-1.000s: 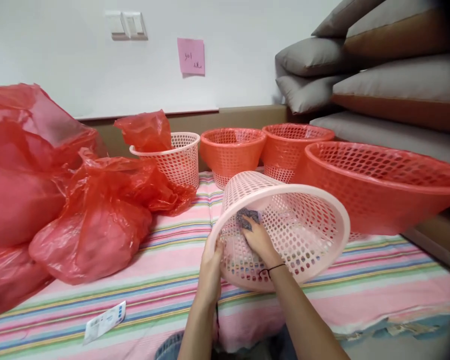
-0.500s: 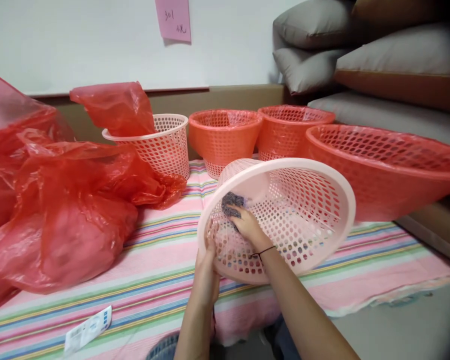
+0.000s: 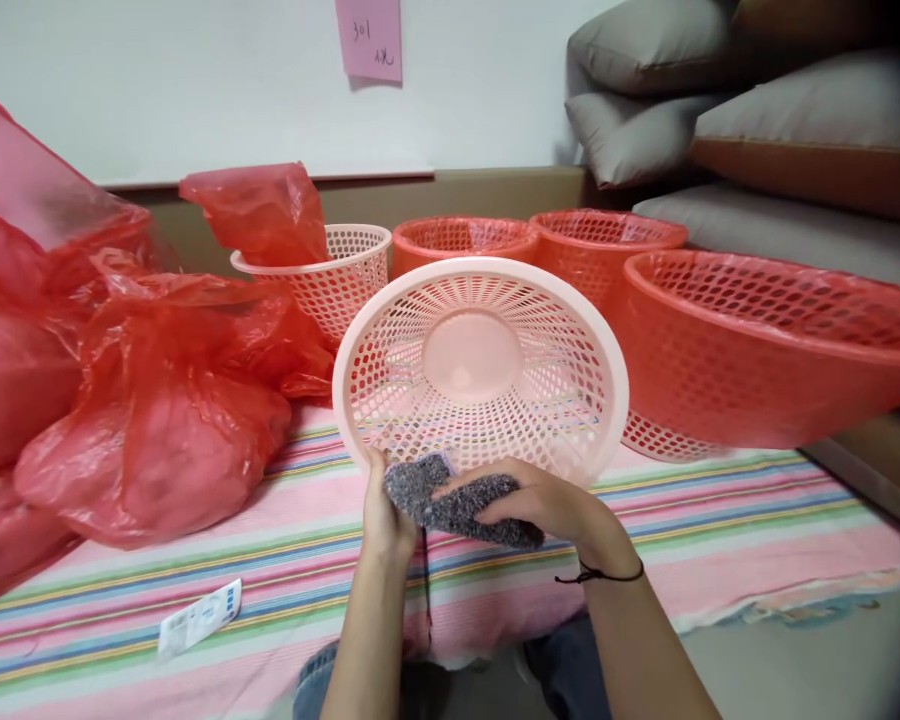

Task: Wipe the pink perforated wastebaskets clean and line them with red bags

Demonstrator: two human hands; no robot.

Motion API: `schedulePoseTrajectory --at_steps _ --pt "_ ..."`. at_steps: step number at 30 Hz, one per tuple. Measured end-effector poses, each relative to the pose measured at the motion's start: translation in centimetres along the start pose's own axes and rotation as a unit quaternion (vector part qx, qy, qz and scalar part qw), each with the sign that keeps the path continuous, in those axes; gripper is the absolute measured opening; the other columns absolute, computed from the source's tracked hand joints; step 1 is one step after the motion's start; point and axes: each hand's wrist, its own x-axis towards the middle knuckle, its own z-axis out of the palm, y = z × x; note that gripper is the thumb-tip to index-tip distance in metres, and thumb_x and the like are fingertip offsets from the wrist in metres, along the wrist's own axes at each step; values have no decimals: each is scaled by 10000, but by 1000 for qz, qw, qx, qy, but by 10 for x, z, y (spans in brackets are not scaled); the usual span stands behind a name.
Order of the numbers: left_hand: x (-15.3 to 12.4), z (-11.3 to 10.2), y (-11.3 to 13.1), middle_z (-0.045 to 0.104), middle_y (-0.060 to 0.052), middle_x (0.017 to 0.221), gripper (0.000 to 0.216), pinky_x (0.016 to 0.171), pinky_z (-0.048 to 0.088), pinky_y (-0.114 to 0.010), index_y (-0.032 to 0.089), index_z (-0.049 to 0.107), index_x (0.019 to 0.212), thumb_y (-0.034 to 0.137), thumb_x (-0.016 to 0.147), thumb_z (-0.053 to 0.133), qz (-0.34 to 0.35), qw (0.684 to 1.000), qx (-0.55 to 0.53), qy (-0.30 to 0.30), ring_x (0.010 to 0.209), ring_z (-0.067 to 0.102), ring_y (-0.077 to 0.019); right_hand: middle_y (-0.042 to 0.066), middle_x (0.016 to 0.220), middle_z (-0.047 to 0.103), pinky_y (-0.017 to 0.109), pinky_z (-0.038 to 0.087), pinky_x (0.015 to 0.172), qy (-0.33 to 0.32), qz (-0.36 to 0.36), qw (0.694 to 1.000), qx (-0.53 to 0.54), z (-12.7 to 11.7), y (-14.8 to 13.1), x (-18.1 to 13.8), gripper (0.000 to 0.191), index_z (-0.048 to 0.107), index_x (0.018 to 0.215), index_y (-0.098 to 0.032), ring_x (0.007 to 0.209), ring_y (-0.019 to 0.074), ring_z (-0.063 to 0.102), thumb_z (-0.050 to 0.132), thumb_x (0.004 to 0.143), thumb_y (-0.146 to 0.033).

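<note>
A pale pink plastic basket [image 3: 472, 355] with a holed wall lies tipped, its mouth facing me. My left hand [image 3: 386, 510] grips the rim at its lower left, thumb up along the edge. In my right hand [image 3: 540, 500] is a dark grey speckled cloth [image 3: 457, 500], spread at the basket's lower rim with the fingers over it. Part of the cloth touches the rim close to my left hand. Some of the left fingers are hidden behind the cloth and rim.
Behind stand a pink basket [image 3: 375, 262] with a red bag in it and several baskets lined with red plastic, the nearest a large basket [image 3: 757, 370] at right. Red plastic bags [image 3: 157, 420] heap at left. A white label [image 3: 199, 618] lies on the striped cloth [image 3: 285, 570]. Cushions [image 3: 810, 130] are stacked at right.
The basket has turned so its mouth faces me and its base shows. My right hand with the grey cloth has come out from inside to the lower rim.
</note>
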Motion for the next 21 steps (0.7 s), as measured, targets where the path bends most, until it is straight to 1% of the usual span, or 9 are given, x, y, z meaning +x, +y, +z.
schedulePoseTrajectory --at_steps 2,5,7,9,12,14,16,18,21 --pt "1 -1 -3 783 -112 1047 461 1025 550 -414 152 705 1195 503 1009 472 -5 1000 9 0 1034 740 -252 9 1145 771 394 461 1087 72 -14 997 22 -1 -2 -1 374 797 1102 -249 1127 259 674 655 756 -266" --pt "-1 1 -12 742 -135 1220 513 1088 503 -423 162 660 1299 530 1011 448 -2 1000 15 -25 1188 684 -270 36 1206 750 436 451 1107 249 -48 967 31 -8 7 4 416 749 1208 -237 1165 273 660 637 817 -323" --pt "-5 3 -21 695 -127 1327 527 1115 480 -419 203 598 1392 535 1010 453 21 999 16 -40 1244 654 -262 50 1290 714 461 430 1132 353 -65 933 -16 -12 24 11 460 705 1285 -235 1232 282 627 609 845 -325" --pt "-8 3 -31 673 -106 1369 535 1121 475 -424 267 550 1445 542 989 503 48 998 19 -41 1254 649 -258 63 1368 669 490 384 1174 403 -56 908 -104 -12 45 20 501 680 1327 -240 1301 298 579 607 832 -270" --pt "-9 1 -42 672 -113 1370 564 1120 478 -432 268 564 1434 559 951 574 56 996 24 -58 1275 635 -273 78 1382 658 548 332 1204 379 -15 900 -215 -3 72 35 541 701 1305 -256 1356 338 524 627 777 -166" --pt "-7 -1 -46 669 -136 1369 575 1127 471 -425 223 595 1402 555 933 608 59 995 30 -74 1310 608 -284 78 1393 651 567 310 1214 334 -5 914 -231 7 79 40 553 699 1309 -258 1386 348 494 632 772 -146" --pt "-4 -3 -47 655 -135 1389 571 1138 459 -409 210 609 1385 536 918 643 75 993 33 -81 1341 581 -284 63 1422 630 544 311 1220 291 -18 939 -185 13 77 42 538 671 1344 -260 1393 322 497 619 815 -183" --pt "-1 -4 -45 643 -120 1410 563 1147 448 -397 223 607 1387 519 912 660 90 992 31 -85 1352 572 -275 42 1435 623 496 332 1217 258 -36 961 -97 14 70 40 505 640 1377 -272 1377 280 524 605 873 -265" --pt "0 -1 -38 647 -109 1408 564 1148 448 -410 249 597 1400 530 915 650 101 991 27 -86 1330 591 -275 31 1438 621 455 346 1209 230 -39 972 8 8 62 35 517 642 1366 -282 1371 261 529 669 875 -442"
